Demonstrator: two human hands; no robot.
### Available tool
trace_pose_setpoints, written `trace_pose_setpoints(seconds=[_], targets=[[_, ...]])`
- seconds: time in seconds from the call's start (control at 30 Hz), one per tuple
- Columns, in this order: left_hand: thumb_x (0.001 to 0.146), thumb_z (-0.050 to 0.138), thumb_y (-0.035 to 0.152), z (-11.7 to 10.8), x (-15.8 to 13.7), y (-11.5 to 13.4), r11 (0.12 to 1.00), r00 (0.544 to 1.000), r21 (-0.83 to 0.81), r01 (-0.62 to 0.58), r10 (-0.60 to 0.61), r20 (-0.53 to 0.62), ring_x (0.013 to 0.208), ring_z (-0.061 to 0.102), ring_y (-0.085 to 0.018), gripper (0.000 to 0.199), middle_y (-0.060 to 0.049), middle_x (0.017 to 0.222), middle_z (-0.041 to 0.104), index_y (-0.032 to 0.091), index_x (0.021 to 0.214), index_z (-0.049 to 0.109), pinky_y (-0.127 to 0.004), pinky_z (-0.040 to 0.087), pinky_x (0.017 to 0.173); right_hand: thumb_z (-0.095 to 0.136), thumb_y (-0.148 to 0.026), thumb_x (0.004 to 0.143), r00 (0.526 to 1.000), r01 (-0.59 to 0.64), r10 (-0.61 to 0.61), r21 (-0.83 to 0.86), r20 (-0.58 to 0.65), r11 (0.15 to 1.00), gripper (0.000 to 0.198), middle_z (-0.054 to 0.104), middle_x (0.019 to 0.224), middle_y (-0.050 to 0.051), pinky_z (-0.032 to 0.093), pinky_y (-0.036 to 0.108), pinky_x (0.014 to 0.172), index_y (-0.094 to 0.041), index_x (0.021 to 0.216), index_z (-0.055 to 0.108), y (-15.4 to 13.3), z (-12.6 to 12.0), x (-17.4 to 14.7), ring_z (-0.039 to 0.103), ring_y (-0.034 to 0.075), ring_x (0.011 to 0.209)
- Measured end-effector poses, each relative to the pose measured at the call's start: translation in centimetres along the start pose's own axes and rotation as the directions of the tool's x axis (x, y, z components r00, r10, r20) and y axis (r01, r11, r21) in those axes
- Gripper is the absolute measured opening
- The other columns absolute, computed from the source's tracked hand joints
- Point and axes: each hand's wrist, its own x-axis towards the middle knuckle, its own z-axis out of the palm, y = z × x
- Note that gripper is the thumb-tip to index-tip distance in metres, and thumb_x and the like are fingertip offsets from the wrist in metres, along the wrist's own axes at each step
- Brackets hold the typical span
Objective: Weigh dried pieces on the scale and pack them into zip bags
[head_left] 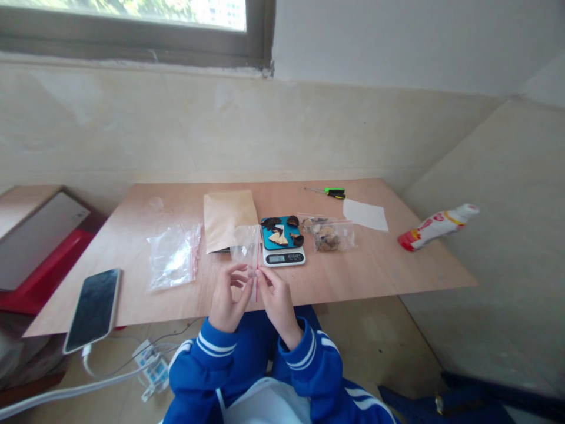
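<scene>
Taking the hands as the clock's centre, I am watching the clear bag (pixel 243 240) lie between them, its body reaching toward eleven o'clock and its red strip (pixel 257 253) running nearly straight from twelve to six. The right hand (pixel 277 294) is pinching the bag at that strip and is coming out as the nearer one to it; the left hand (pixel 229 297) is curling its fingers at the bag from eight o'clock, but I cannot tell whether it is gripping or only steadying. The scale (pixel 286 258) is sitting just beyond, at one o'clock, carrying dark and pale pieces (pixel 278 238), while filled bags (pixel 327 238) are lying at two o'clock on the bench (pixel 273 197). Fingers are hiding part of the bag's near end, the display digits are staying too small for me to read, and the brown envelope (pixel 227 218) at eleven is partly covering something dark.
</scene>
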Motion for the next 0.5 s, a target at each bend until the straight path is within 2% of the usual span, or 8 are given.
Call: trace_pose_setpoints(seconds=[0.13, 0.27, 0.4, 0.5], targets=[[0.086, 0.056, 0.030, -0.1, -0.1, 0.2, 1.000, 1.000, -0.003, -0.007, 0.007, -0.007, 0.071, 0.063, -0.014, 0.024, -0.005, 0.092, 0.062, 0.018, 0.107, 0.053, -0.028, 0.055, 0.063, 0.052, -0.032, 0.090, 0.999, 0.025, -0.028, -0.088, -0.033, 0.996, 0.022, 0.072, 0.090, 0.006, 0.050, 0.026, 0.067, -0.018, 0.093, 0.069, -0.8, -0.2, -0.3, 0.065, 0.017, 0.077], [0.087, 0.056, 0.029, -0.2, -0.4, -0.1, 0.996, 0.999, -0.087, 0.037, -0.036, 0.022, 0.076, 0.065, -0.014, 0.030, -0.006, 0.095, 0.063, 0.018, 0.114, 0.052, -0.030, 0.055, 0.069, 0.060, -0.031, 0.085, 0.995, 0.058, -0.068, -0.130, -0.075, 0.990, 0.015, 0.071, 0.080, 0.004, 0.048, 0.026, 0.064, -0.018, 0.082, 0.069, -1.0, -0.3, -0.1, 0.062, 0.015, 0.071], [0.085, 0.060, 0.032, -0.4, -0.8, -1.2, 0.979, 0.995, -0.179, 0.101, -0.094, 0.045, 0.073, 0.067, -0.014, 0.038, -0.005, 0.092, 0.066, 0.020, 0.119, 0.050, -0.028, 0.056, 0.067, 0.067, -0.039, 0.078, 0.998, -0.020, 0.019, -0.018, -0.067, 1.000, 0.023, 0.065, 0.066, 0.001, 0.045, 0.023, 0.055, -0.017, 0.070, 0.063, -0.8, 0.0, 0.3, 0.057, 0.013, 0.059], [0.079, 0.066, 0.035, -0.7, -0.9, -2.1, 0.971, 0.992, -0.205, 0.119, -0.111, 0.054, 0.071, 0.067, -0.015, 0.040, -0.003, 0.084, 0.068, 0.019, 0.115, 0.055, -0.027, 0.056, 0.066, 0.068, -0.044, 0.076, 0.999, -0.052, 0.053, 0.111, -0.005, 0.992, 0.029, 0.065, 0.065, 0.001, 0.046, 0.024, 0.057, -0.017, 0.069, 0.062, -0.4, 0.4, 0.6, 0.059, 0.014, 0.061]])
